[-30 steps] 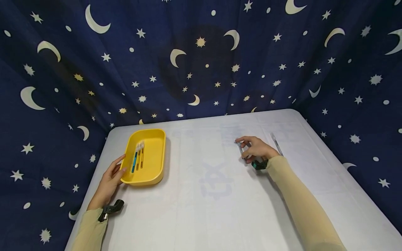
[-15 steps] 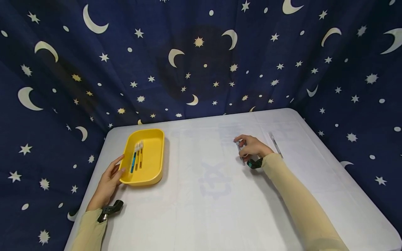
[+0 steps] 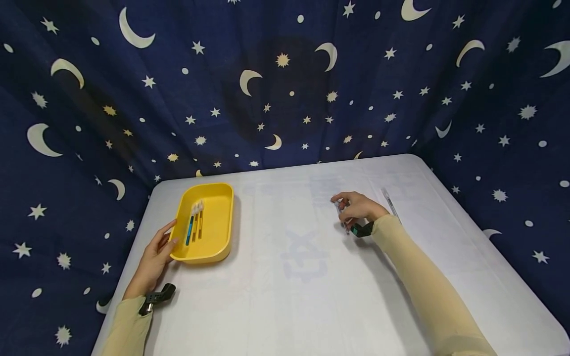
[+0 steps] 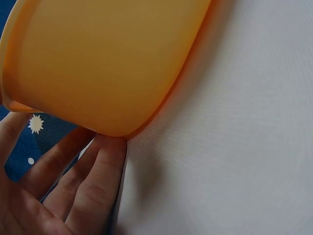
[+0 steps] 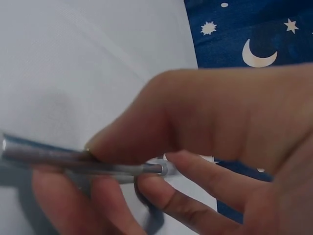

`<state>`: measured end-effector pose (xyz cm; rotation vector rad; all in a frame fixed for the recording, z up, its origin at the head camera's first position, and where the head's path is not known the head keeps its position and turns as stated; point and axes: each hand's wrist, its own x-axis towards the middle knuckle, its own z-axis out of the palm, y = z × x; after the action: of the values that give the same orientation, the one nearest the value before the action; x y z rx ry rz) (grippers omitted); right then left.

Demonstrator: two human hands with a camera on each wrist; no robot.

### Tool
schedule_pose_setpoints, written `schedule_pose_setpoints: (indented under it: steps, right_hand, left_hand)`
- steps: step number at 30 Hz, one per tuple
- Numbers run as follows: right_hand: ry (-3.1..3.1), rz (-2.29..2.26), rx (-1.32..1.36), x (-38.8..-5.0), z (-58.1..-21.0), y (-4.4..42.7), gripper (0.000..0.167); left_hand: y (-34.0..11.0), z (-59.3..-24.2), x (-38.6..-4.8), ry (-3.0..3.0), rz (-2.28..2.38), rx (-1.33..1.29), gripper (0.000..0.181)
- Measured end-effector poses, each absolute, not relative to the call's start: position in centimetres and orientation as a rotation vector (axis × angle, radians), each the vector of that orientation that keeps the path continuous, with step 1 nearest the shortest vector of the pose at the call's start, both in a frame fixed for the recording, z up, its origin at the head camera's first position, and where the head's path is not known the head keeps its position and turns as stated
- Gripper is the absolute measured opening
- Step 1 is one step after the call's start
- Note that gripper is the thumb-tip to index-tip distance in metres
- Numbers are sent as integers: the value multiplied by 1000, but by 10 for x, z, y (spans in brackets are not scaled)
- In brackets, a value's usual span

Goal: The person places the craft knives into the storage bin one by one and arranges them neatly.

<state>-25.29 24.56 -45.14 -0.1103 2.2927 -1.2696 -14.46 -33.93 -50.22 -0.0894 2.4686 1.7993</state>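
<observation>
My left hand [image 3: 153, 258] holds the left side of a yellow tray [image 3: 228, 232], thumb at the rim and fingers against the outer wall. In the left wrist view, the fingertips touch the underside of the tray [image 4: 107, 63]. Inside it lie a blue pen [image 3: 190, 230] and two gold pens, all with whitish clear ends. On the right of the table, my right hand [image 3: 359, 207] pinches a silver-grey pen [image 3: 346, 226]. The right wrist view shows this pen [image 5: 44, 155] between thumb and fingers, partly hidden by them.
Another silver-grey pen [image 3: 392, 203] lies on the white-covered table [image 3: 276, 306], just right of the right hand and partly behind the forearm. A dark blue curtain [image 3: 285, 99] with moons and stars stands along the table's back and sides.
The right hand and its pen have shifted very slightly left since a second ago. My left hand, the tray and the pens in it look unchanged.
</observation>
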Motion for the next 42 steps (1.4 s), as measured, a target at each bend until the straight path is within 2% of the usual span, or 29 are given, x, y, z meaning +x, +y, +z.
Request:
schedule_pose_setpoints:
  steps: [23, 42]
  right_hand:
    - [2183, -1533, -204, -240, -457, 248, 85]
    - [2014, -1882, -368, -225, -420, 192, 88]
  left_hand:
    - [-339, -505, -147, 2487, 1757, -118, 68]
    - [-336, -502, -144, 2519, 1774, -59, 64]
